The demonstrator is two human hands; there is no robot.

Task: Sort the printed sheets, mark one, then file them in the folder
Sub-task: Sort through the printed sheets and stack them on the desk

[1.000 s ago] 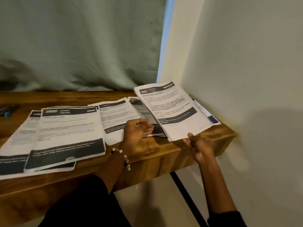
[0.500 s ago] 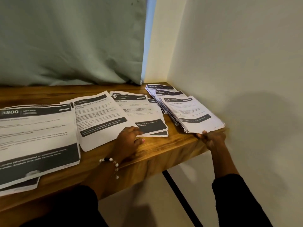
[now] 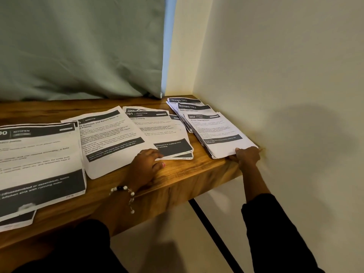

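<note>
Printed sheets lie in piles across a wooden table (image 3: 177, 180). A thick stack topped by sheet 2652 (image 3: 218, 133) sits at the right end against the wall, and my right hand (image 3: 247, 156) grips its near edge. My left hand (image 3: 146, 164) rests with curled fingers on the near edges of the bedroom sheet (image 3: 110, 140) and the living room pile (image 3: 165, 134). A big kitchen sheet (image 3: 37, 164) lies at the left. Dressing table sheets (image 3: 187, 105) fan out behind the right stack. No folder or pen is in view.
A cream wall (image 3: 285, 95) bounds the table on the right, touching the stack. A grey-green curtain (image 3: 78, 46) hangs behind the table. A dark table leg (image 3: 212, 231) runs down below the front edge.
My right hand has lowered the 2652 stack from a raised tilt onto the table's right end by the wall. My left hand stayed on the middle sheets. The view shifted right.
</note>
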